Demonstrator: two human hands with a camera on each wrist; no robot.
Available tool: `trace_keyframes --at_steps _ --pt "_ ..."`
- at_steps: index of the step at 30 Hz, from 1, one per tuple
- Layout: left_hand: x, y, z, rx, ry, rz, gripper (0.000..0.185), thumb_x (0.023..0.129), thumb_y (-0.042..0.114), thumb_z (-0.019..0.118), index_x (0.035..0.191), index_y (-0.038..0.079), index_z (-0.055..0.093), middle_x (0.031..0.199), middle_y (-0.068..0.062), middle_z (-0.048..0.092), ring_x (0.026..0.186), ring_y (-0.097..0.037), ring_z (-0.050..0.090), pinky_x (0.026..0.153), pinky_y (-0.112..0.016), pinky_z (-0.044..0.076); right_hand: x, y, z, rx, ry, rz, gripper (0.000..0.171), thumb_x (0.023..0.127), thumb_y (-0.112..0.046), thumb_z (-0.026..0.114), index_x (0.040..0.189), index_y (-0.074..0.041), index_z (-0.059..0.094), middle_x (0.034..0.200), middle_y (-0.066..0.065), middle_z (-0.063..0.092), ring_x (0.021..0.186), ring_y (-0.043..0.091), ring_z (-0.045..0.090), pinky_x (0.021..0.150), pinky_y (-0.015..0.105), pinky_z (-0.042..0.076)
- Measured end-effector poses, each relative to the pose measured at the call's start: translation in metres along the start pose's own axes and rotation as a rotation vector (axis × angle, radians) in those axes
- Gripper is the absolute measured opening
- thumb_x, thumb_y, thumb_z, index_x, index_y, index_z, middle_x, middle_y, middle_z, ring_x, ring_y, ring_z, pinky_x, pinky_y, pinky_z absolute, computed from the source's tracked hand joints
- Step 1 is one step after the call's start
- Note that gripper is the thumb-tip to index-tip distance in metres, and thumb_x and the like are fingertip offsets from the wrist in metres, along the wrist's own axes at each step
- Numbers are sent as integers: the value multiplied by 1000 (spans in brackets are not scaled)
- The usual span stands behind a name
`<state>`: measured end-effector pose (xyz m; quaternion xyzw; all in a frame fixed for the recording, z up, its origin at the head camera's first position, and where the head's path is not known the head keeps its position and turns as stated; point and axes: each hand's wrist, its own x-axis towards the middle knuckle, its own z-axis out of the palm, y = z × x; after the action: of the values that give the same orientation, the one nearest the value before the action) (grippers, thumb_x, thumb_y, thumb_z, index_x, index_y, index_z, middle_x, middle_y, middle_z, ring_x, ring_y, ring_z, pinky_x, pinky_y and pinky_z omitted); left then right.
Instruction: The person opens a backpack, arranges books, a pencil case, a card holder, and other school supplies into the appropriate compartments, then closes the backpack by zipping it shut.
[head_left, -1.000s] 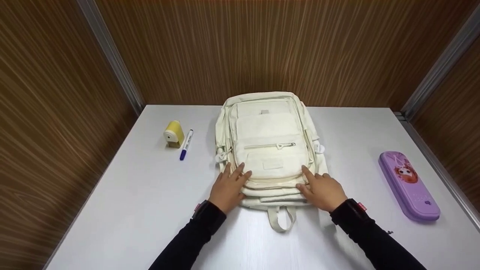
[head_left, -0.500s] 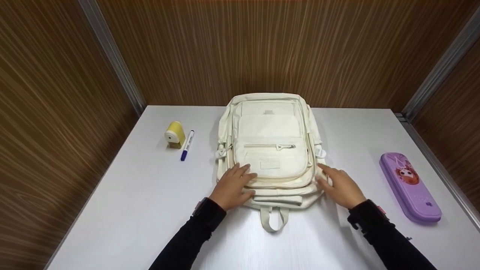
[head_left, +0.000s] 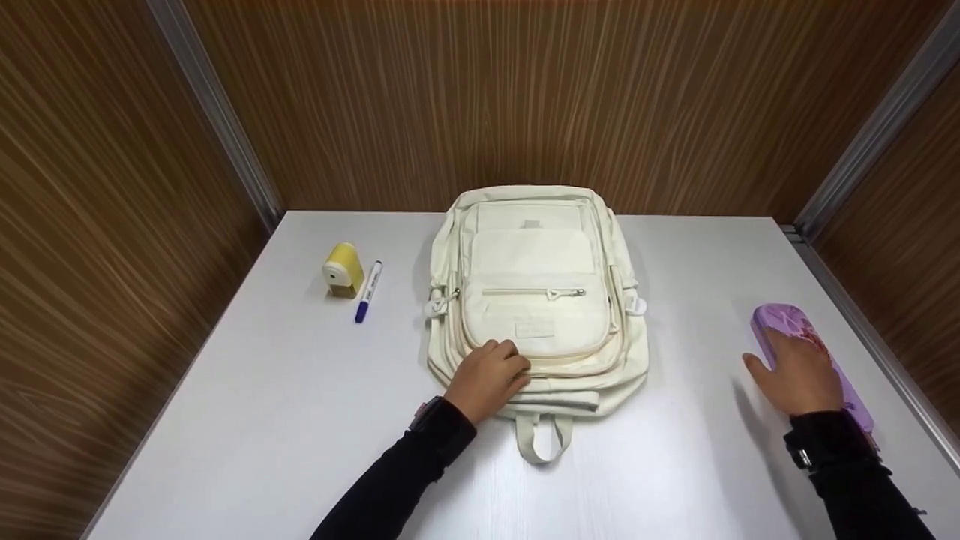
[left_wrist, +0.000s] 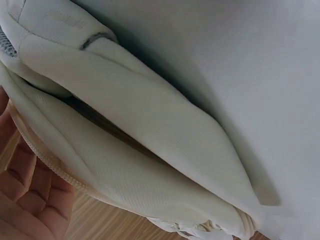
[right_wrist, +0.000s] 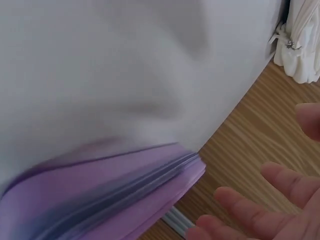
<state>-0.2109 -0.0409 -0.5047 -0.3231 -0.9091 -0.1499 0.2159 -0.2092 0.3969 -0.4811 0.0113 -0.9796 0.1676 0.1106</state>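
Backpack lies flat mid-table on the white table, and I keep my left hand on its near front edge, fingers curled over the pocket seam. My right hand has left the bag and swung out over the purple pencil case, fingers spread, not yet gripping. I judge the case is next to be picked up.

Backpack lies between pen and pencil case.

The white tabletop carries a cream backpack, yellow sharpener, blue pen and purple pencil case.
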Motion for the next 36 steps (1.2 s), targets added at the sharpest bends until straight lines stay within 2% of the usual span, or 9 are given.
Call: trace_keyframes --at_steps 4,8,11,15,20,28,32,36 --pt "1 2 1 17 11 4 14 89 28 70 94 16 75 88 2 63 74 -14 57 66 -26 49 -8 17 -8 -41 -66 106 65 93 -34 61 136 12 42 126 47 44 106 67 42 79 76 36" --pt "4 3 2 55 17 -2 12 90 27 70 91 16 74 85 3 62 72 -14 57 63 -25 50 -14 28 -11 -84 -120 167 68 90 -39 64 131 12 42 113 48 46 97 66 45 68 71 41" --pt "6 5 2 85 14 -7 11 90 26 69 90 15 72 83 3 61 69 -15 57 61 -24 50 -18 33 -12 -112 -129 203 71 86 -39 67 128 12 40 105 47 46 93 65 46 64 70 42" --pt "8 7 -1 98 4 -18 10 91 25 68 90 15 71 83 3 61 69 -14 57 61 -24 49 -21 41 -14 -134 -187 283 83 84 -41 68 138 11 30 100 45 43 86 62 44 66 70 42" --pt "12 8 -11 82 12 -24 9 91 22 67 90 15 71 84 3 61 69 -15 57 60 -24 49 -25 50 -18 -102 -292 361 95 85 -42 66 143 13 16 98 43 43 81 56 45 62 64 44" --pt "28 5 -32 40 118 -7 6 91 19 68 89 14 70 84 2 63 69 -15 57 62 -24 50 -26 50 -15 -78 -268 317 90 85 -37 65 139 18 19 97 43 44 79 53 46 59 61 45" --pt "38 2 -46 0 172 -5 7 91 19 67 91 12 69 85 1 62 71 -17 57 63 -26 50 -27 45 -11 -76 -222 263 85 86 -36 65 136 19 25 93 42 48 74 48 48 53 56 46" --pt "47 1 -58 -22 240 -28 7 91 18 68 91 11 68 86 -1 62 73 -18 58 65 -28 50 -27 33 -9 -59 -195 196 87 86 -39 67 141 16 26 90 39 52 68 42 51 49 49 45"
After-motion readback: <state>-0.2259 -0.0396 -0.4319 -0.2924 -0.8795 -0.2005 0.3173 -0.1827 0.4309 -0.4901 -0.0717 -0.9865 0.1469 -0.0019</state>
